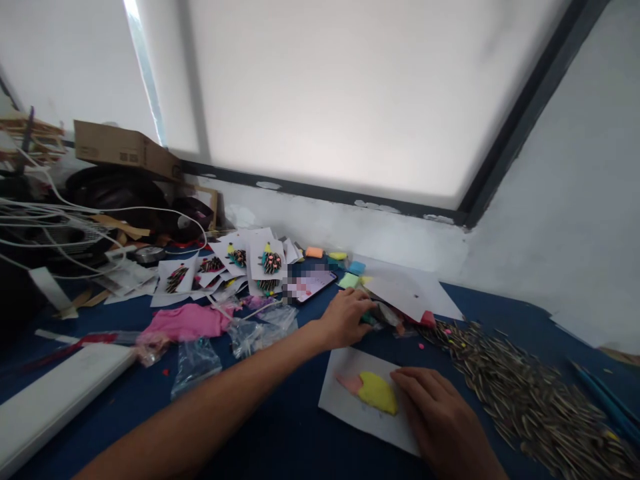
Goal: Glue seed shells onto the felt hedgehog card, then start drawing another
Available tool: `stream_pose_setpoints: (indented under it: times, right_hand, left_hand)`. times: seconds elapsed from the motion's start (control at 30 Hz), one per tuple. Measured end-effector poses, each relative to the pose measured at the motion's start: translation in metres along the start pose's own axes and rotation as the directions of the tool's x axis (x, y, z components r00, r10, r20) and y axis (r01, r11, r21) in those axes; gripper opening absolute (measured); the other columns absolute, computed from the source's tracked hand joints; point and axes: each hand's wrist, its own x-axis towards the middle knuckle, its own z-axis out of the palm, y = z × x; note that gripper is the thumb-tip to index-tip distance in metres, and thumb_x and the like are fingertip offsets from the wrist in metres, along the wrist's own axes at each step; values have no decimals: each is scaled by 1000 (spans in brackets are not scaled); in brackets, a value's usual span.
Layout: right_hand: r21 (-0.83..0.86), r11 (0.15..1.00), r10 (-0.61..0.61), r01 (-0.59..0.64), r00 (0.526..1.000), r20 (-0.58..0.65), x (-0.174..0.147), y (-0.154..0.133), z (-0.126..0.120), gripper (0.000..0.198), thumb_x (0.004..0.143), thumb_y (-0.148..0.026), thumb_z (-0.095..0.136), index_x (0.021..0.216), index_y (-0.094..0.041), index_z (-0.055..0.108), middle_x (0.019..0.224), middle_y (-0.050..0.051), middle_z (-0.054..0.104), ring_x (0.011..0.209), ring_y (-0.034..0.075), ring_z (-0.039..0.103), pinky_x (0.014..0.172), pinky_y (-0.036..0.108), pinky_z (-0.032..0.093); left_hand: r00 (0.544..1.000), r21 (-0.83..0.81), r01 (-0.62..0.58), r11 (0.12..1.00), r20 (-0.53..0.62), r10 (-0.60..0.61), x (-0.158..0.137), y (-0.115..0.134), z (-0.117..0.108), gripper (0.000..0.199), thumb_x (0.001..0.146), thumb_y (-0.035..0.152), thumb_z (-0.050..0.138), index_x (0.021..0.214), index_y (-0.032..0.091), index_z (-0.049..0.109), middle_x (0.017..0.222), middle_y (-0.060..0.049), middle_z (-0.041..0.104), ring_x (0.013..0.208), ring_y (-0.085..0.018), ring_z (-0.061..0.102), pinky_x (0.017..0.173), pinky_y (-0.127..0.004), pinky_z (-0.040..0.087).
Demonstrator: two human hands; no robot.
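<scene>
My right hand lies with its fingers stretched out along the right edge of a white card on the blue table. The card bears a yellow clay shape with a pointed pink piece joined at its left. My left hand reaches beyond the card, fingers bent beside a clear packet (whether they grip anything, I cannot tell). Dark seeds heap to my right.
</scene>
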Motion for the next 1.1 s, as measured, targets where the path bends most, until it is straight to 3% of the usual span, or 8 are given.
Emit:
stream_pose_setpoints:
  times: [0.13,0.23,0.43,0.7,0.83,0.97,1.1]
  right_hand:
    - [2,1000,-21,21,1000,16,-1,1,1,27,90,-13,42,94,-20,68,87,7,73,78,18,69,69,29,57]
    - [-46,999,2,-2,1000,-7,-4,9,1,28,88,-12,43,98,-20,68,89,8,74,79,19,70,69,30,57]
    - [-81,996,33,-37,998,-58,-3,16,-4,29,89,-14,42,95,-18,70,87,8,74,78,20,70,68,31,57]
    - [-53,999,3,-4,1000,-23,0,8,-3,29,90,-14,41,93,-19,70,86,8,73,77,19,70,66,30,57]
    - [-43,999,-13,12,1000,-23,1,8,-5,28,90,-15,42,94,-19,69,86,8,73,77,19,69,67,30,57]
    - [-32,999,-25,24,999,-33,2,4,-6,28,89,-13,41,93,-18,69,85,8,73,76,19,70,66,30,57]
    - [-19,999,-27,27,1000,-16,3,1,-7,29,90,-14,41,93,-18,69,86,8,73,77,19,70,64,30,57]
  left_hand:
    - [991,30,-116,993,74,114,12,6,1,51,81,36,63,129,20,55,136,-11,49,122,-29,48,104,-42,37]
    - [978,46,-135,990,169,125,21,5,4,39,87,32,56,125,25,57,136,-9,49,118,-29,52,100,-44,40]
    - [986,45,-100,994,138,93,17,-7,-4,40,74,9,55,112,18,61,124,-10,56,112,-26,54,96,-37,44]
    - [993,-26,0,1000,115,3,7,-8,-13,21,77,19,62,98,16,60,104,-8,62,98,-22,58,86,-32,47]
    - [998,-29,29,999,52,-27,5,-12,-9,22,81,23,62,102,16,58,107,-9,61,101,-23,57,86,-32,46]
    - [999,-6,36,999,38,-36,3,-15,-8,37,81,18,59,117,15,55,111,-10,59,106,-24,56,89,-32,45]
    - [997,70,42,997,62,-47,4,-16,-7,26,80,22,59,105,15,62,107,-11,58,101,-26,58,84,-33,46]
